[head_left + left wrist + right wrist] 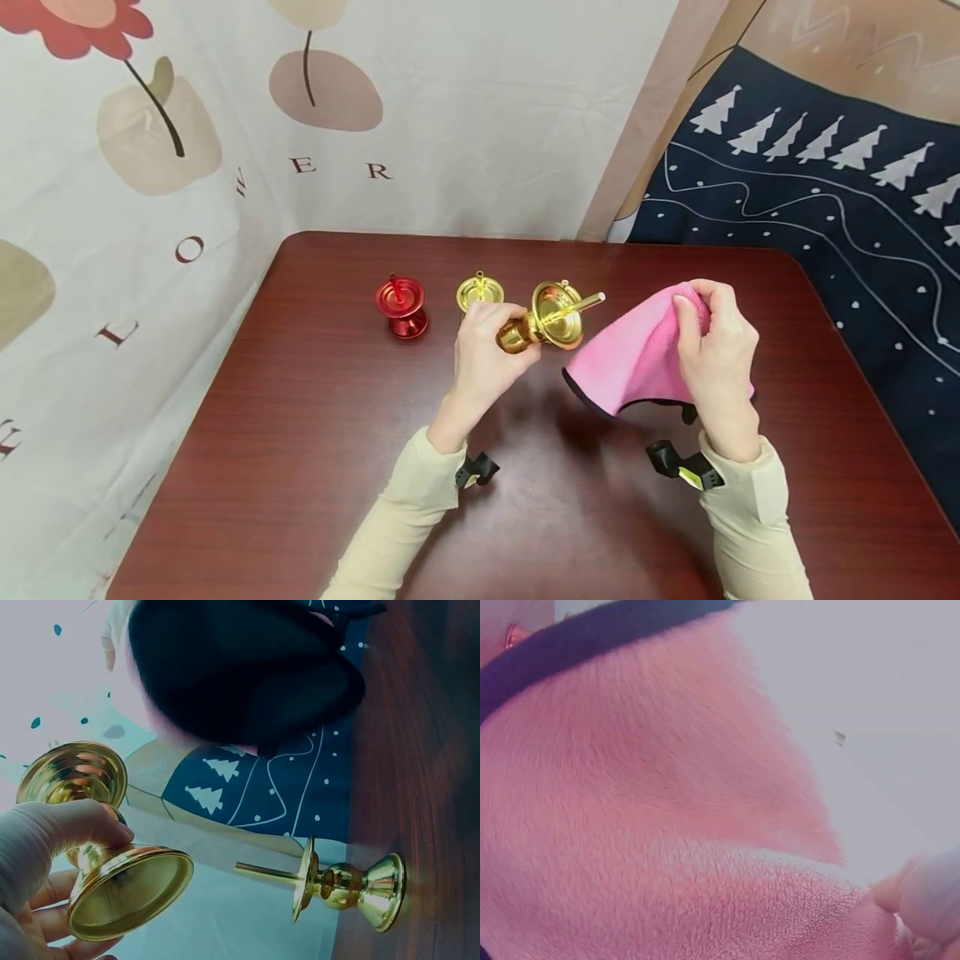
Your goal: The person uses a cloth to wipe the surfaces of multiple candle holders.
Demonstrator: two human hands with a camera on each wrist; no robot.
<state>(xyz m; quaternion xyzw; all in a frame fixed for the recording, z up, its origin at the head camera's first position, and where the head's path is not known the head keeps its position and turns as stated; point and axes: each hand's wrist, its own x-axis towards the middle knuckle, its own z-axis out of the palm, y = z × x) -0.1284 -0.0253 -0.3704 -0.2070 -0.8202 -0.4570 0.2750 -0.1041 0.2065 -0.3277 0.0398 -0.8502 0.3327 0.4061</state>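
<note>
My left hand (483, 350) grips a shiny gold candle holder (517, 335) above the table. It is tilted, with its dish and thin spike pointing to the right. In the left wrist view the thumb and fingers wrap the waist of this gold candle holder (135, 896). My right hand (720, 358) pinches a pink cloth (637, 358) with dark edging, which hangs down to the right of the held holder. The cloth and the holder look close in the head view; whether they touch I cannot tell. Pink fabric (645, 795) fills most of the right wrist view.
A second gold candle holder (480, 287) stands upright behind my left hand, partly hidden by it. Left of it stands a red metallic candle holder (405, 317). The dark red wooden table (300, 467) ends at the back before a printed white curtain (480, 167).
</note>
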